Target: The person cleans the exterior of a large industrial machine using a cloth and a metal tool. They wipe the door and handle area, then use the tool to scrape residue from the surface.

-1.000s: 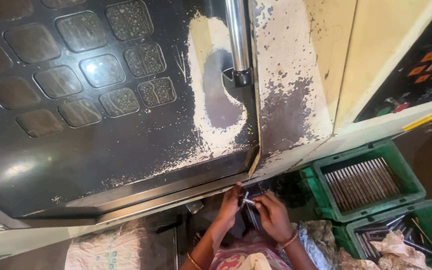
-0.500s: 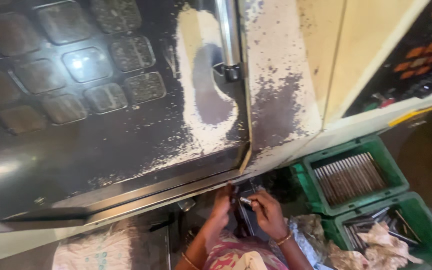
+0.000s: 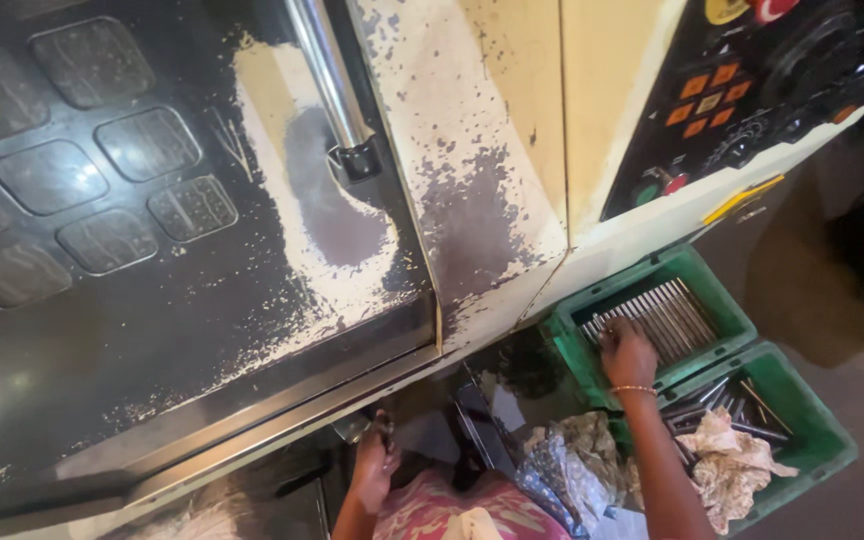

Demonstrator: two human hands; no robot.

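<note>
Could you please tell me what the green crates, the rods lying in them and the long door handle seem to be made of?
The upper green crate looks like moulded plastic: even colour, thick rim. The rods under the right hand appear to be bare metal, grey with bright glints. The door handle seems polished steel, mirror-like.

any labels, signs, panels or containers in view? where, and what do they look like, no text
Black control panel, upper right on the cream machine: orange square keys, green and red round buttons.
Yellow strip label, just below the panel, narrow and slanted.
Green plastic crate of metal rods, right of centre; right hand on the rods.
Second green plastic crate, lower right, holding crumpled rag and rods.
</note>
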